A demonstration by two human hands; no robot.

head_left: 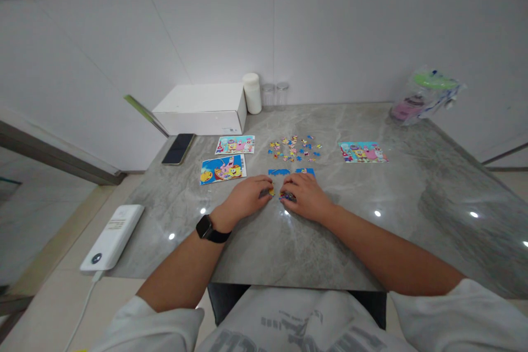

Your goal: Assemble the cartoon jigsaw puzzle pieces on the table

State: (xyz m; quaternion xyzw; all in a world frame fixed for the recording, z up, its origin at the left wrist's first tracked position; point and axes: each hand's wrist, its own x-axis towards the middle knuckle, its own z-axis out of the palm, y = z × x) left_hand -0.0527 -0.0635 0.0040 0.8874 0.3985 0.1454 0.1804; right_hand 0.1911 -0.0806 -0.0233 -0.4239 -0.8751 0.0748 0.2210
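Observation:
On the grey marbled table, my left hand (249, 196) has its fingers curled in, with a yellow jigsaw puzzle piece (271, 191) showing at the fingertips. Facing it across a small gap, my right hand (306, 197) is closed over multicoloured puzzle pieces (287, 196), partly hidden by the fingers. Just beyond the hands lie two blue joined puzzle sections, one on the left (279, 172) and one on the right (305, 171), with a gap between them. Several loose puzzle pieces (293, 148) are scattered farther back.
Cartoon picture cards lie at left, one behind (235, 144) and one nearer (223, 169); another card (363, 152) is at right. A phone (179, 149), white box (200, 110), white bottle (252, 93), glass jars (282, 97), plastic bag (424, 96) and power bank (113, 237) stand around the edges.

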